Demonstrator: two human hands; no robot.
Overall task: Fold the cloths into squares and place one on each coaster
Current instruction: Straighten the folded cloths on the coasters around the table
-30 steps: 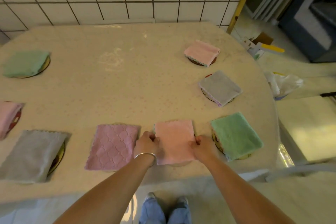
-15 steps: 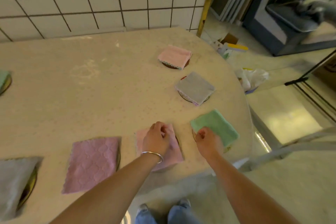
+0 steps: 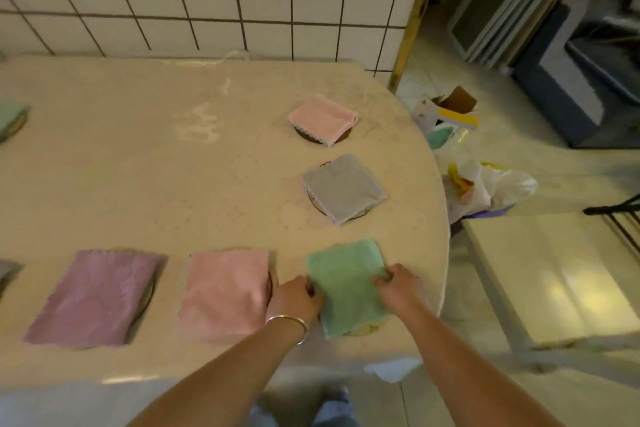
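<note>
Item: folded green terry cloth (image 3: 346, 284), on our cream desk (image 3: 138, 184); our left hand (image 3: 294, 298) and right hand (image 3: 398, 286) grip its opposite edges.

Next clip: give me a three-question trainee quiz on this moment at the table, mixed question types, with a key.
1. True or false: both hands are on the folded green cloth at the table's near right edge.
2. Multiple choice: the folded grey cloth lies
A) between the green cloth and the folded light pink cloth by the wall
B) left of the mauve patterned cloth
C) on the floor
3. Fill in: a metal bangle sits on the ___ wrist.

Key
1. True: the left hand holds its left edge and the right hand its right edge.
2. A
3. left
</note>
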